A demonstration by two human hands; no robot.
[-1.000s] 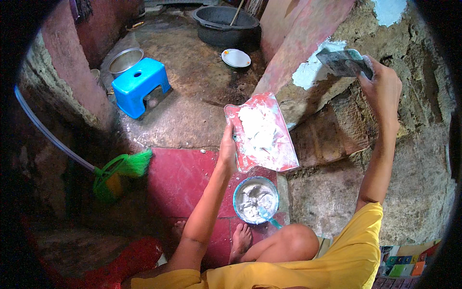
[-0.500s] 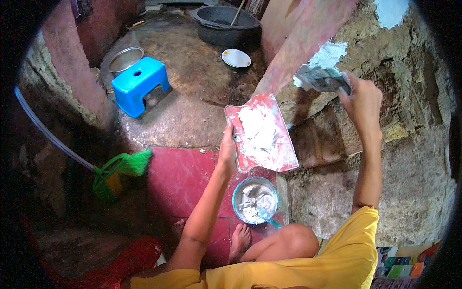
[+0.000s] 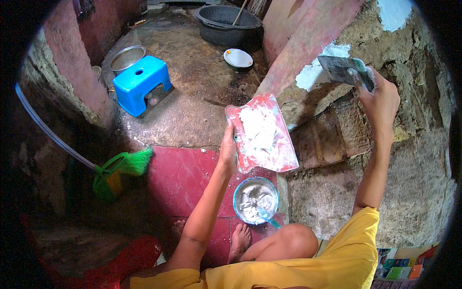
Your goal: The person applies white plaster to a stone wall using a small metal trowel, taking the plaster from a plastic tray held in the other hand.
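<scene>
My left hand (image 3: 229, 150) grips the left edge of a flat red plastering board (image 3: 244, 160) heaped with white plaster (image 3: 260, 129). Up at the right, my right hand (image 3: 380, 96) is closed round a flat dark grey scraper (image 3: 342, 70), whose blade lies at or close to the rough wall (image 3: 332, 118). A fresh white plaster patch (image 3: 309, 77) shows at the blade's left. Below the board, on red floor tiles, stands a round tub (image 3: 235, 202) of greyish-white paste, with a light-blue handled tool (image 3: 269, 219) sticking out.
A blue plastic stool (image 3: 139, 79) and a metal basin (image 3: 126, 59) stand at the far left. Further back are a large dark tub (image 3: 226, 30) and a white plate (image 3: 237, 58). A green broom (image 3: 132, 163) leans at left. Another white patch (image 3: 394, 13) marks the upper wall.
My right hand and the scraper have moved right and slightly up, uncovering more of the white patch. The left hand and the board stay nearly still.
</scene>
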